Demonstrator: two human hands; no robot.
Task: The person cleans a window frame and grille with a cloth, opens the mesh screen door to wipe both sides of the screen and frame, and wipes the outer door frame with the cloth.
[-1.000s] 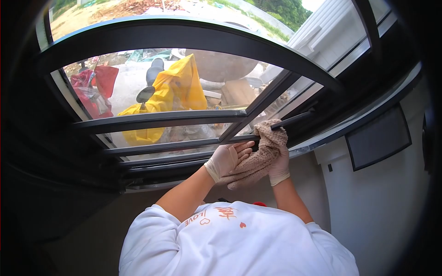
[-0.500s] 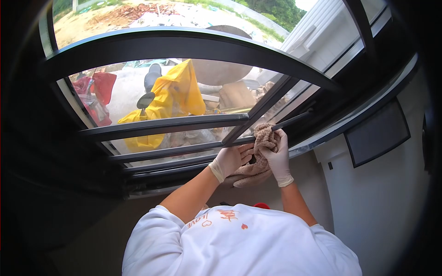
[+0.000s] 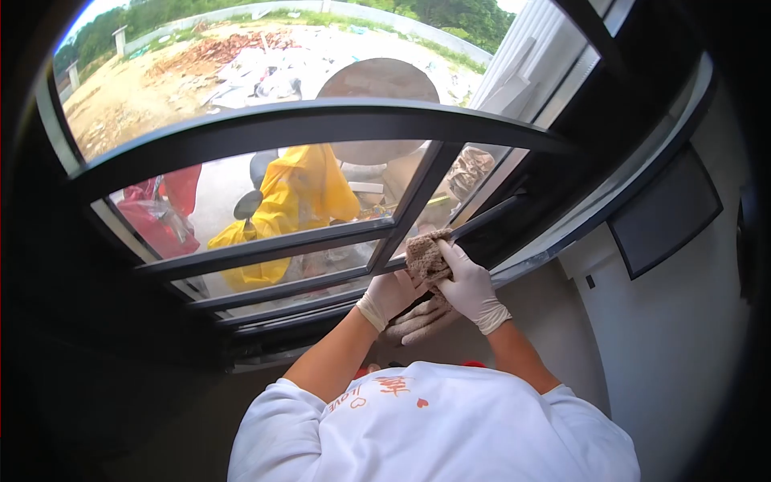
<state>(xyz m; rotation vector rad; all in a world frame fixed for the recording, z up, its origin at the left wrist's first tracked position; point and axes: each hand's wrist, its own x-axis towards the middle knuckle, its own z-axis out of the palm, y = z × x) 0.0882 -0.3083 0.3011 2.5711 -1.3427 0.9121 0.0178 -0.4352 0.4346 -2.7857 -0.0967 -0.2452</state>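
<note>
A brown terry cloth (image 3: pixel 428 257) is bunched against the dark bar of the window frame, with a loose part hanging below. My right hand (image 3: pixel 472 287), in a pale thin glove, is closed on the cloth from the right. Beside it on the left, my gloved left hand (image 3: pixel 392 294) lies close under the low window bar (image 3: pixel 321 283). Its fingers stretch towards the cloth, and their tips are partly hidden behind it. The window's dark upright (image 3: pixel 414 201) rises just above the cloth.
Behind the glass are a yellow cover (image 3: pixel 301 193) with a mirror (image 3: pixel 248 204), a red plastic sheet (image 3: pixel 161 213) and a round brown board (image 3: pixel 377 88). Rubble (image 3: pixel 257 68) lies farther out. A dark rectangular panel (image 3: pixel 665 210) is on the wall at right.
The view has tilted up, showing more of the yard. My right hand and the cloth have shifted left along the frame, and the right hand now covers more of the cloth from above.
</note>
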